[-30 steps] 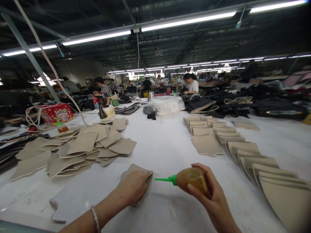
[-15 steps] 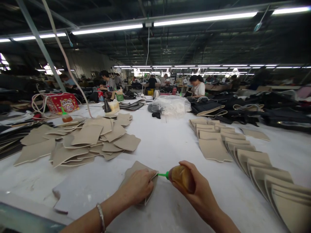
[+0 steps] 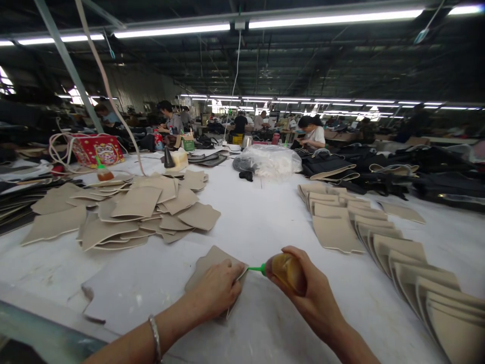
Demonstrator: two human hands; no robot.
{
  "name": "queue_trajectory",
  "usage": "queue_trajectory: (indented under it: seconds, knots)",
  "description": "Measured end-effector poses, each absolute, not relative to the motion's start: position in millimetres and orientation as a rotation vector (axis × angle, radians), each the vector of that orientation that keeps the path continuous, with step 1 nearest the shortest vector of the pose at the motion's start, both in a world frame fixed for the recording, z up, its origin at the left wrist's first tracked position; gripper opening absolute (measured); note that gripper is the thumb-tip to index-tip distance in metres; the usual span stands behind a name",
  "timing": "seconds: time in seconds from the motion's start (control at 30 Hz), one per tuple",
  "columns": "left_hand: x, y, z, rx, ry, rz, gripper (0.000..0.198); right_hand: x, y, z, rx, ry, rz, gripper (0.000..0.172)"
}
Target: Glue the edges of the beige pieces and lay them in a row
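Note:
My left hand (image 3: 220,287) lies over a beige-grey piece (image 3: 206,260) on the white table, its fingers closed on the piece near its right corner. In my right hand (image 3: 316,296) is a squeeze bottle (image 3: 288,273) of amber liquid, tipped sideways with its green nozzle (image 3: 256,269) pointing left. The nozzle's tip is at the corner of the piece, beside my left fingertips. Part of the piece is hidden under my left hand and fingers.
Loose beige pieces (image 3: 138,202) are heaped at the left, and overlapping ones (image 3: 409,263) run in a row at the right. Behind stand a second bottle (image 3: 103,171), a red box (image 3: 96,150) and a clear plastic bag (image 3: 269,161). People work in the background.
The camera view has shifted slightly. Both hands, the piece and the bottle keep nearly the same arrangement, with the nozzle still at the corner.

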State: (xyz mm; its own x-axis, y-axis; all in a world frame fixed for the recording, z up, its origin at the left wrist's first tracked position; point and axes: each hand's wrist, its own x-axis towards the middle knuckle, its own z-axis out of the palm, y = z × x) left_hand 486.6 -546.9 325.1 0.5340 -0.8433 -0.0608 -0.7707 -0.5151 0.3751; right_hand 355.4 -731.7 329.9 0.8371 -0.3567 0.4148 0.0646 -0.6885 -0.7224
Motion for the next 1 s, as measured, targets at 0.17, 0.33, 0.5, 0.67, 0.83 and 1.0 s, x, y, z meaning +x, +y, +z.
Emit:
queue_trajectory:
  seconds: [0.17, 0.33, 0.5, 0.67, 0.83, 1.0]
  knots:
    - [486.6, -546.9, 319.6, 2.468, -1.336, -0.36, 0.039, 354.1, -730.4, 332.2, -2.178, 0.248, -0.663, 0.044]
    - [487.0, -547.3, 316.0, 2.473, -1.327, -0.362, 0.042, 352.9, -732.7, 330.2, -2.154, 0.289, -0.674, 0.043]
    - [485.6, -548.9, 317.2, 2.482, -1.337, -0.363, 0.042, 350.6, -736.5, 329.8, -2.079, 0.305, -0.574, 0.045]
    - [484.0, -549.1, 320.4, 2.486, -1.336, -0.381, 0.043, 350.4, -739.6, 325.5, -2.038, 0.338, -0.65, 0.044]
    - [483.8, -548.1, 321.9, 2.47, -1.341, -0.404, 0.042, 346.8, -740.8, 319.8, -1.985, 0.322, -0.544, 0.045]
    - [482.3, -547.4, 324.0, 2.514, -1.334, -0.408, 0.046, 343.8, -739.8, 319.5, -1.957, 0.359, -0.584, 0.046]
